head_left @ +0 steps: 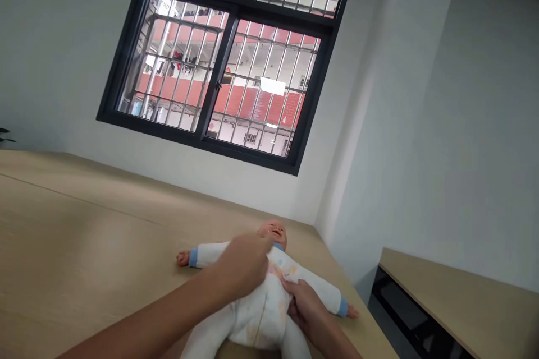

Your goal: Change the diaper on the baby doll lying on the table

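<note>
A baby doll (275,234) in a white sleepsuit (252,320) with blue cuffs lies on its back on a light wooden table (84,247), head toward the wall, arms spread. My left hand (242,269) rests curled on the doll's chest, fingers closed on the fabric near the collar. My right hand (305,305) lies at the doll's right side, its fingers pinching the sleepsuit's front. The doll's lower legs are cut off by the frame's bottom edge.
The table runs up to a white wall under a black-framed barred window (227,61). A gap separates the table's right edge from a lower wooden cabinet (458,297) with dark fronts. A plant leaf (5,136) shows at far left.
</note>
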Demonstrator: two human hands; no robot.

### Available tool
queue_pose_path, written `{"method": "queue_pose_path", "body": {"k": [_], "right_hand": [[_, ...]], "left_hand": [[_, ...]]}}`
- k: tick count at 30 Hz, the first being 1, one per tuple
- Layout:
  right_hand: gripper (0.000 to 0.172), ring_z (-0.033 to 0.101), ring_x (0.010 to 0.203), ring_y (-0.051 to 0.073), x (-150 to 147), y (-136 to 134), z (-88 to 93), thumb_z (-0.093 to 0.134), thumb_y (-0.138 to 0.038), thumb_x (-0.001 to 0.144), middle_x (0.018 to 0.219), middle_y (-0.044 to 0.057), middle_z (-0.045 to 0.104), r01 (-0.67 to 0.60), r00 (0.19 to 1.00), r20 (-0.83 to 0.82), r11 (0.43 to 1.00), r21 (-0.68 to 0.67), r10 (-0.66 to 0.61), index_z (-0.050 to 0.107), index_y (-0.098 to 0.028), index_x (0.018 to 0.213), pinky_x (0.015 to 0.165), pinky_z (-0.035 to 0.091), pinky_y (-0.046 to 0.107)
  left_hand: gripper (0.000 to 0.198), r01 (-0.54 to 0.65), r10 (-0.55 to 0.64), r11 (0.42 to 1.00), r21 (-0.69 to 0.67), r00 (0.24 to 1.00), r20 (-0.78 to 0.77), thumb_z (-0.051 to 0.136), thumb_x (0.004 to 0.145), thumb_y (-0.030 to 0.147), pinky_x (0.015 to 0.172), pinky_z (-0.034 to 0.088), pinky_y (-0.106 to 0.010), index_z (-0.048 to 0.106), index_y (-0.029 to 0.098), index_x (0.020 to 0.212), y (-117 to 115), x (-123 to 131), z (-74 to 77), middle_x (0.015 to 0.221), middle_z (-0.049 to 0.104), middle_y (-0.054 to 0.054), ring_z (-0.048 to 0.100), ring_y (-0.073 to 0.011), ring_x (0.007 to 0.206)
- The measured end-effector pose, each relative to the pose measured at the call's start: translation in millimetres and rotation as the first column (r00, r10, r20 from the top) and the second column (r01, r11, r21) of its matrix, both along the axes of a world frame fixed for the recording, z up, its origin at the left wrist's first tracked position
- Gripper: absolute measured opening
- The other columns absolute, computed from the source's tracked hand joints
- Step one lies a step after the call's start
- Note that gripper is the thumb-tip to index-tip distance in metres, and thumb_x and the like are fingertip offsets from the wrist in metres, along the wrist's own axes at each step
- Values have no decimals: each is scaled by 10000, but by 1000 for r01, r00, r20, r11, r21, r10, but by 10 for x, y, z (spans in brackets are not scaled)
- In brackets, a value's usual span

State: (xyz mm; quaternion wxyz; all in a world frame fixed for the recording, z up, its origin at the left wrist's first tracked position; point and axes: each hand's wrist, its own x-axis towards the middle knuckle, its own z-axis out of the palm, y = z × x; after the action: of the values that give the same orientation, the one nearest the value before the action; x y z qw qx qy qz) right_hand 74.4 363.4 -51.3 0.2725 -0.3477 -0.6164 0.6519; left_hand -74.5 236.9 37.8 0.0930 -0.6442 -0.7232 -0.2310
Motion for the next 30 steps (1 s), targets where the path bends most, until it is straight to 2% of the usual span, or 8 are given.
{"method": "queue_pose_path", "body": {"k": [3,8,11,15,18,22,24,30], "right_hand": [[419,486,415,99,42,-19,71,786,-524,662,515,-1,540,-3,1000,-21,1000,-25,3,545,-190,740,418,399,232],[548,657,634,123,439,250,273,741,-616,697,785,64,677,-264,963,56,964,20,262,592,-130,899,568,494,202],[527,620,607,79,694,491,257,647,-628,771,871,75,682,-217,965,178,969,119,194,596,-113,871,560,470,185],[249,520,503,65,769,617,116,627,-369,791,678,12,621,-271,866,488,921,279,107,589,-123,775,471,360,176],[155,475,480,88,705,580,38,555,-199,766,582,-36,561,-317,822,566,872,374,56,610,-150,902,483,330,198],[195,618,840,178,625,549,-62,457,-196,854,932,50,703,-403,801,584,601,690,-132,645,-181,906,737,405,268],[273,619,979,230,588,559,-134,399,-265,925,1044,88,703,-421,754,608,528,738,-249,659,-183,910,812,387,307],[267,612,1033,273,495,570,-286,414,-211,902,1051,133,691,-368,613,643,554,746,-459,655,-157,1001,801,355,323]], "left_hand": [[186,96,-117,981,-168,986,-119,471,853,217,734,456,-342,629,145,922,258,248,-172,928,672,-131,636,-270,853],[297,21,-44,988,-152,987,-153,359,925,267,739,467,-372,629,154,972,536,195,-519,932,683,-124,639,-270,854],[311,12,-34,989,-144,988,-152,341,936,284,732,463,-371,625,159,961,555,138,-574,924,681,-118,632,-261,839],[289,14,-36,986,-164,991,-132,352,931,277,748,454,-372,612,157,968,534,155,-553,928,679,-114,623,-262,850],[285,15,-37,984,-179,992,-122,362,936,287,749,450,-366,609,154,983,517,177,-528,955,682,-116,627,-266,875],[261,12,-35,981,-191,992,-119,393,924,260,737,449,-359,614,158,1020,484,200,-496,981,685,-111,640,-271,893],[263,19,-42,980,-199,993,-114,410,914,250,733,446,-356,617,152,1044,473,210,-485,992,686,-117,642,-273,898],[287,27,-49,978,-207,993,-106,437,878,230,741,443,-352,615,129,1079,471,235,-465,1023,683,-138,634,-278,914]]}}
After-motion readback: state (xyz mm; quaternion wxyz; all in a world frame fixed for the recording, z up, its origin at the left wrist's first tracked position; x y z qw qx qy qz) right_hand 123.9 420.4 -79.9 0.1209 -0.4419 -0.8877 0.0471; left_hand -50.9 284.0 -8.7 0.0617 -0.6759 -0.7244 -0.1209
